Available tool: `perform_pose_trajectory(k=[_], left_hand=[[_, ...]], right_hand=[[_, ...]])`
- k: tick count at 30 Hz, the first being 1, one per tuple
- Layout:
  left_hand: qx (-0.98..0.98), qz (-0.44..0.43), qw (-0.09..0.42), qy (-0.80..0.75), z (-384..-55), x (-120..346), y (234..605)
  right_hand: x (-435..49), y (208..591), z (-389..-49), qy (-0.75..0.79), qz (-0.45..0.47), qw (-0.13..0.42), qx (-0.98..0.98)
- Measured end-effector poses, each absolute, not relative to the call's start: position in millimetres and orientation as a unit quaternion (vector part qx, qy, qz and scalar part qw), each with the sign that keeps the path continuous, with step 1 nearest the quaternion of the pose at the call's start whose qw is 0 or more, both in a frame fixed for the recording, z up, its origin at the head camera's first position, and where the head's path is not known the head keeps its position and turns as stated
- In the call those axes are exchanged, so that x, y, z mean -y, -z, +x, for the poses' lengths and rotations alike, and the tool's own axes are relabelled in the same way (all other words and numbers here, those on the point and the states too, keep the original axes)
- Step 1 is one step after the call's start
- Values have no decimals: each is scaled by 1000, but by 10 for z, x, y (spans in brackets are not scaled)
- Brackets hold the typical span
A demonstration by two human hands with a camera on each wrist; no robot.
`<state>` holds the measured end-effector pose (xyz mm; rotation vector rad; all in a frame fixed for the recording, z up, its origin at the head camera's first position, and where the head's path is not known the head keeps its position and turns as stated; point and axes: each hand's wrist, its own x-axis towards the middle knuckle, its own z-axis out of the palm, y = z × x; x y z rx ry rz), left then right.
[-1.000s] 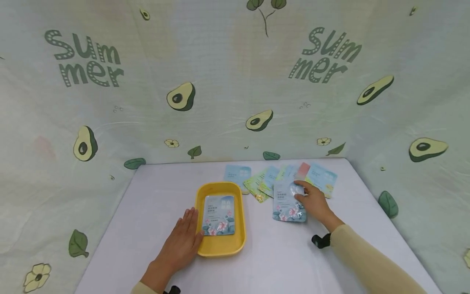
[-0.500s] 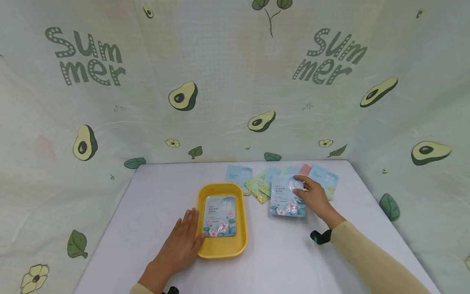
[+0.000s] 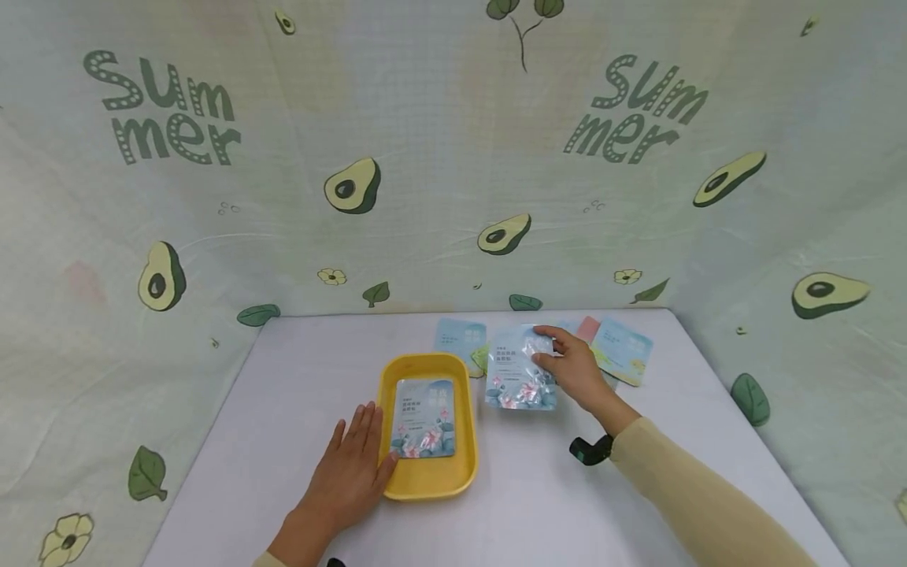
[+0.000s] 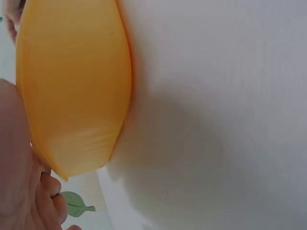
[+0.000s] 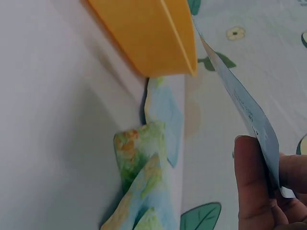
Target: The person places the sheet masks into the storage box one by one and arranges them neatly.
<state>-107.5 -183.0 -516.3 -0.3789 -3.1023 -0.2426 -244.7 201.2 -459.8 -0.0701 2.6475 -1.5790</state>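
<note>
My right hand (image 3: pixel 577 372) pinches a pale blue sachet (image 3: pixel 516 378) with pink flowers by its right edge, thumb in front. In the right wrist view that sachet (image 5: pixel 254 117) is seen nearly edge-on, raised over the table between thumb and fingers. A similar flowered sachet (image 3: pixel 425 417) lies flat inside the yellow tray (image 3: pixel 425 487). My left hand (image 3: pixel 345 472) rests with straight fingers along the tray's left rim. The left wrist view shows the tray's outer wall (image 4: pixel 76 86) with the left hand (image 4: pixel 29 177) against its edge.
Behind the raised sachet, several blue and green sachets overlap near the table's back edge, partly hidden. A blue sachet (image 3: pixel 460 339) lies at their left, another (image 3: pixel 623 350) at their right, beside a pink one (image 3: pixel 588 327). A printed cloth (image 3: pixel 425 118) hangs behind the white table (image 3: pixel 298 370).
My right hand has lifted the flowered sachet off the table and carried it left, towards the yellow tray. The left hand has stayed at the tray's rim.
</note>
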Motion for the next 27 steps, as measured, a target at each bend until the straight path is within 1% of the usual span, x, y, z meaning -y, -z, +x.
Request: perform_pose_trajectory(k=[8,15,18,27], left_hand=[[991,-105,-8,84,-1021,1764,5105],[989,-100,-17,107,-995,1775,5125],[988,-97,-19,115,-997,1768,5130],[985,-113,-3,131,-980,1771,5121]], right_hand=[[-1478,4512,-2405,544,-31,32,-838],[-950,4591,-2343,534,-58,27,-843],[-761,4640,-2285,524,-77,33,-848],[-438,4799,-2165,498,-126,55,-856]])
